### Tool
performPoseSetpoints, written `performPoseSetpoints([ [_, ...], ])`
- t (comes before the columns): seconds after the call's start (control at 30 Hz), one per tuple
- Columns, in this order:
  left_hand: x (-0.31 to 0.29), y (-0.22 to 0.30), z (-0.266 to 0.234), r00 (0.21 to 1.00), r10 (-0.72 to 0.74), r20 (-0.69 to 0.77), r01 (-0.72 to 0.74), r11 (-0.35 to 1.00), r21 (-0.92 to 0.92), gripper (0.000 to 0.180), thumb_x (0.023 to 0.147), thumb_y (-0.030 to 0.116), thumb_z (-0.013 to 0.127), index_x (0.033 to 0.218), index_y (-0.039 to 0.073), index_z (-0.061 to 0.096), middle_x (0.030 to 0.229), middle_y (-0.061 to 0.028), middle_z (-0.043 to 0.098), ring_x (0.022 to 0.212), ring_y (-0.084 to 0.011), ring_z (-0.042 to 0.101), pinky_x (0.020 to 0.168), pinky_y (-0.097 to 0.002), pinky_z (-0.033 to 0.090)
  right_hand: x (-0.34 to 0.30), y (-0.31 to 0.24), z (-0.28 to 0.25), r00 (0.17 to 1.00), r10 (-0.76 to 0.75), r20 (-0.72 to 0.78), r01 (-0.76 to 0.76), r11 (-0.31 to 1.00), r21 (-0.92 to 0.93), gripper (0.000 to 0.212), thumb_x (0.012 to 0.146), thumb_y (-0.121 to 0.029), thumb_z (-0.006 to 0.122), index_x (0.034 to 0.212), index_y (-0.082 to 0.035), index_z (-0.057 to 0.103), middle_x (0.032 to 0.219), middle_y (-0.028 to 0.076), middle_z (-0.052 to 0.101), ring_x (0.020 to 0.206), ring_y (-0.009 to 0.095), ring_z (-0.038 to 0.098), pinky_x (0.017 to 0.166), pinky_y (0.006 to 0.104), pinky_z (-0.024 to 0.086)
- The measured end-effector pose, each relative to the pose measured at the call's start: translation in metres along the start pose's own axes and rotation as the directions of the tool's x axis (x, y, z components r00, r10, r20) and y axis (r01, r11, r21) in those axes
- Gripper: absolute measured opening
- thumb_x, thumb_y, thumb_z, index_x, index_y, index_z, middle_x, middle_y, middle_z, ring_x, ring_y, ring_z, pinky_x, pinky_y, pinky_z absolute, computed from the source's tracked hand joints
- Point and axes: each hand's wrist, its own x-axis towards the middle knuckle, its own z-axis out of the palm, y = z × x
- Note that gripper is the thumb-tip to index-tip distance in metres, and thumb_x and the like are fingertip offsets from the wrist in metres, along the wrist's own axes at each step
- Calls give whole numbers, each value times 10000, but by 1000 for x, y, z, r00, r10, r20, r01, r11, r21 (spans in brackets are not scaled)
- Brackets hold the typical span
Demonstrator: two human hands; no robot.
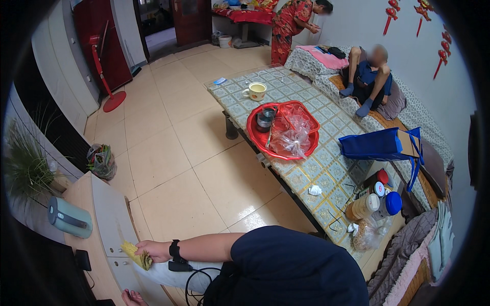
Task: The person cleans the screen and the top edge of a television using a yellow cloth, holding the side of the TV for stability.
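My right hand (153, 251) is closed on a folded yellow cloth (136, 253) and holds it against the pale drawer front (113, 224) of a low cabinet, beside the small knobs. A black band with a cable circles that wrist. At the lower edge, my left hand (132, 298) shows only in part; its fingers are loosely bent and apart, with nothing seen in them. It is near the lower drawer. On the wood-toned cabinet top (77, 189) stands a blue-green kettle (70, 218).
A patterned table (326, 171) to the right bears a red tray (260, 145), a cup (256, 92), jars (363, 207) and a blue bag (375, 144). One person (371, 76) sits on the sofa; another (292, 28) stands behind. A filled plastic bag (102, 162) and a red fan (115, 101) stand left.
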Motion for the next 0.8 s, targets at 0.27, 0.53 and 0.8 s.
performPoseSetpoints([
  [0.27,-8,6,14,1000,-13,-15,13,1000,2,445,875,322,640,1163,-3,541,1068,-137,509,958,-250,489,884,-389,438,3,3,-5,1000,-1,-5,1,1000,13,217,922,-68,546,1124,11,538,997,59,630,905,151,640,786,300,521],
  [0.53,-29,18,47,1000,-7,-9,7,1000,1,335,893,302,612,1036,10,533,822,-67,462,778,-188,454,824,-358,432,2,2,-5,1000,0,1,-1,1000,10,222,915,-72,548,1123,6,539,1003,61,624,913,153,634,783,305,517],
  [0.8,-23,21,35,999,-6,41,10,996,-90,212,905,262,592,864,67,518,653,-16,430,631,-152,417,725,-328,429,1,-1,6,1000,6,1,-6,1000,-8,228,912,-82,558,1122,4,535,1002,55,621,909,150,634,781,308,516],
])
